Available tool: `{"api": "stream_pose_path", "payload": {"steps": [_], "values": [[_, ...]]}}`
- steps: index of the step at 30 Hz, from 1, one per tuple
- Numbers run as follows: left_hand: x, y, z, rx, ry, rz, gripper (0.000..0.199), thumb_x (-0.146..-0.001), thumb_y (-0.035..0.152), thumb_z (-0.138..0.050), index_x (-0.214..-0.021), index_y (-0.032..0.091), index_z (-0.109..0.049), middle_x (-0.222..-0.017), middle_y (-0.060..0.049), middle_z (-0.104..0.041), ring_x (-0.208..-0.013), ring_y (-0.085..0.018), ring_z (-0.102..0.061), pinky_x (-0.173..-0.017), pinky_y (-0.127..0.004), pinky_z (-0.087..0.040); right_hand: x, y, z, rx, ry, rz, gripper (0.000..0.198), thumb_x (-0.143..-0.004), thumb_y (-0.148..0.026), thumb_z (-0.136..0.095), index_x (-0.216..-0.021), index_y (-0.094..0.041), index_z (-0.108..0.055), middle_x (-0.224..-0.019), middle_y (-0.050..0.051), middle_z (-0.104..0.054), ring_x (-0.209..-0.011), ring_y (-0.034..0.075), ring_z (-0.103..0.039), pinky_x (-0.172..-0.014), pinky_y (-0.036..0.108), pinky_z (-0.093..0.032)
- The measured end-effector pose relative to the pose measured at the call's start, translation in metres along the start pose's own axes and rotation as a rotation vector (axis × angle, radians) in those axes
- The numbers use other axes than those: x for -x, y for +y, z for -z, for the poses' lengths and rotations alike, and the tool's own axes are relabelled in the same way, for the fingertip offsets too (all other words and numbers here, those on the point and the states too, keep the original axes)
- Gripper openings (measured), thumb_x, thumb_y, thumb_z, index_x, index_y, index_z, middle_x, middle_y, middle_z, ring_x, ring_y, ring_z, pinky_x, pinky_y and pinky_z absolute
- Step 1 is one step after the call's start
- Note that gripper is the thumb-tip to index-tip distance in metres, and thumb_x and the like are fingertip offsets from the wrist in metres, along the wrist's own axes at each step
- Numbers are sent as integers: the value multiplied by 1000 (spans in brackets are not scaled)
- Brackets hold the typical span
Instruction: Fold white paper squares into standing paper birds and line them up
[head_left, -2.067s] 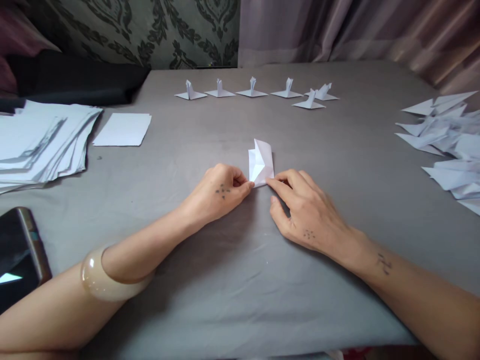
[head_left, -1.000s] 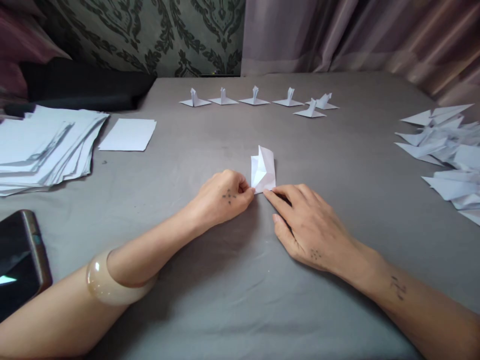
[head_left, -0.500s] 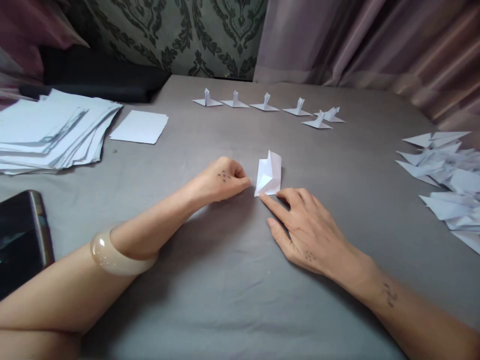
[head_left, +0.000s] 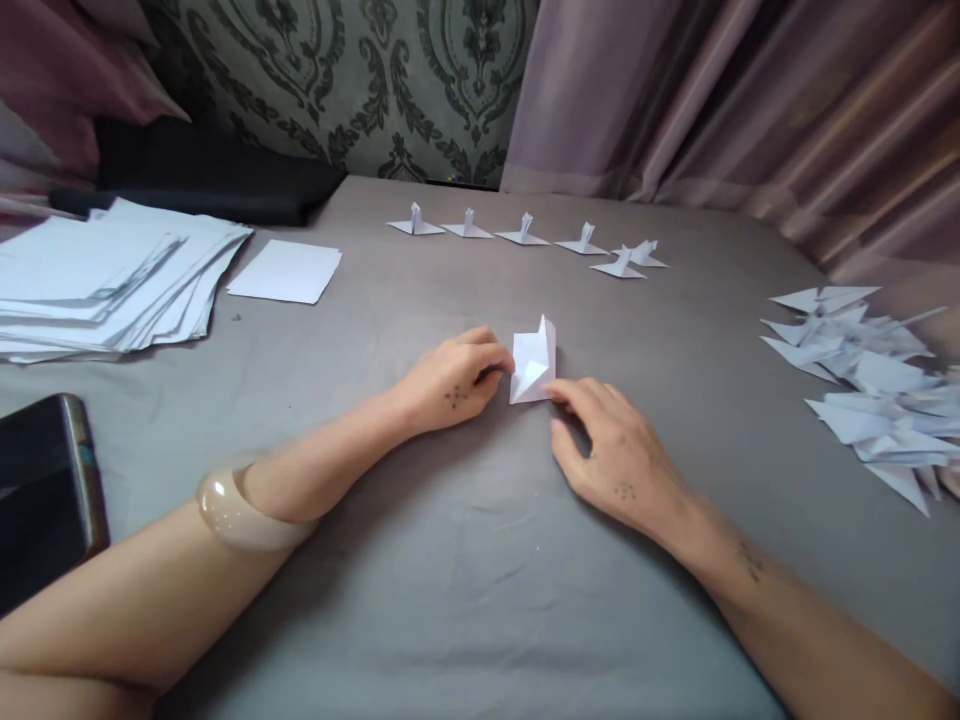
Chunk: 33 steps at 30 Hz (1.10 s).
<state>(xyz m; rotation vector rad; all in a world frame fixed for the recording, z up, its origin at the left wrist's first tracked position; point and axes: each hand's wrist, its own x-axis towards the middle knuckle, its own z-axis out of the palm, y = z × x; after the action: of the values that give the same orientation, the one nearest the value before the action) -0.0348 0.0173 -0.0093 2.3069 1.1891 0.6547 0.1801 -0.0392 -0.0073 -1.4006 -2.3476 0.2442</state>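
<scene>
A small folded white paper [head_left: 531, 368] lies on the grey cloth in front of me, with creased flaps and one raised point at its upper right. My left hand [head_left: 469, 378] is closed, its thumb and fingertips pinching at the paper's left edge. At the lower right corner, the index fingertip of my right hand [head_left: 611, 445] touches the paper. That hand's thumb is held apart and rests on the cloth, so the hand is open.
Several folded paper birds [head_left: 525, 232] stand in a row at the back. Folded white pieces [head_left: 870, 365] are heaped at the right. To the left are a stack of paper sheets [head_left: 82, 270], smaller square sheets [head_left: 285, 270] and a dark phone [head_left: 45, 500].
My left hand has moved right and reached the paper's left edge. My right index finger has shifted from the paper's bottom edge to its lower right corner. The view has tilted slightly.
</scene>
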Motion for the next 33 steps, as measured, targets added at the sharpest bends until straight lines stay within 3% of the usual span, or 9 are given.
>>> {"api": "stream_pose_path", "payload": {"steps": [3,8,13,16,19,23,27,29,33], "values": [[4,-3,-7,-78,-10,-98,36,-87,12,-40,-108,20,-67,-103,-8,-60,-80,-14,-58,-70,-26,-44,-1,5,-8,-146,150,-164,36,-85,-23,-51,-121,-21,-46,-98,7,-62,-80,18,-61,-72,34,-51],[6,1,-10,-123,-56,-148,37,-89,12,-39,-112,21,-66,-102,-8,-57,-80,-14,-56,-69,-25,-44,-8,-1,-13,-96,208,-250,70,-75,-40,-67,-134,-20,-35,-103,9,-61,-75,21,-63,-61,35,-50],[6,3,-10,-221,24,-230,42,-81,5,-43,-114,19,-64,-108,-11,-55,-90,-18,-52,-76,-31,-46,-16,12,-13,-304,290,-312,43,-84,-28,-54,-125,-20,-44,-90,5,-68,-70,17,-66,-68,34,-52],[7,3,-9,-402,123,-320,43,-77,4,-47,-114,20,-63,-122,-13,-55,-104,-26,-47,-84,-42,-42,-19,27,-12,-562,256,-379,42,-83,-28,-56,-123,-20,-46,-88,4,-70,-75,17,-68,-72,35,-55],[9,7,-7,-558,157,-453,33,-85,6,-48,-109,22,-65,-123,-11,-59,-110,-28,-46,-88,-44,-36,-23,37,-11,-791,198,-386,38,-83,-27,-55,-120,-20,-48,-91,4,-71,-81,17,-69,-80,39,-56],[12,16,-7,-705,187,-632,22,-93,9,-46,-102,16,-65,-113,-8,-68,-107,-23,-52,-89,-40,-32,-29,40,-12,-926,104,-339,32,-85,-23,-51,-117,-20,-51,-98,6,-71,-91,16,-69,-90,40,-54],[15,24,-11,-736,123,-614,24,-96,9,-41,-98,14,-65,-104,-7,-71,-98,-19,-60,-94,-37,-32,-25,33,-7,-682,263,-240,37,-84,-15,-49,-119,-21,-52,-119,9,-62,-97,16,-66,-83,34,-55],[16,26,-13,-715,103,-561,25,-97,9,-40,-98,14,-65,-106,-7,-71,-95,-18,-62,-97,-38,-31,-16,26,-2,-433,308,-115,31,-81,-10,-48,-107,-21,-61,-111,6,-61,-93,15,-63,-82,32,-53],[18,28,-14,-668,51,-524,26,-97,10,-38,-102,13,-64,-107,-9,-70,-95,-20,-64,-98,-40,-29,-2,11,3,-131,102,53,31,-82,-6,-45,-93,-22,-69,-90,4,-58,-88,16,-55,-76,29,-47]]}}
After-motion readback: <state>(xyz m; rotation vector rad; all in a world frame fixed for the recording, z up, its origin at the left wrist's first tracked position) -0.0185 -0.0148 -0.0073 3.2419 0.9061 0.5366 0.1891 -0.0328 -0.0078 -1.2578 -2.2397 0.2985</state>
